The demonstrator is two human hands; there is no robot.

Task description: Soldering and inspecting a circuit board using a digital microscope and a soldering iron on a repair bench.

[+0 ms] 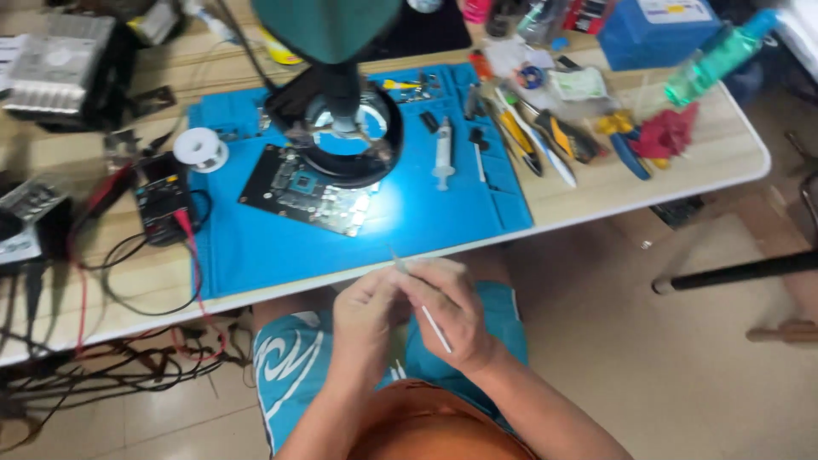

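Observation:
My left hand [365, 311] and my right hand [452, 307] meet over my lap, just in front of the table edge. Together they pinch a thin white stick [434, 328], like a swab, whose tip points up toward the table. My right hand wraps its shaft; my left fingers close on the upper end. On the blue work mat [256, 247] lies a dark circuit board [307, 192] under a lit ring lamp of a microscope [345, 128]. A syringe [442, 153] lies right of the board.
A solder spool [201, 149] and a black meter [162, 204] with red and black leads sit at the left. Pliers, tweezers and cutters [545, 140] crowd the right of the mat. A blue box [656, 34] and green bottle [716, 55] stand at the back right.

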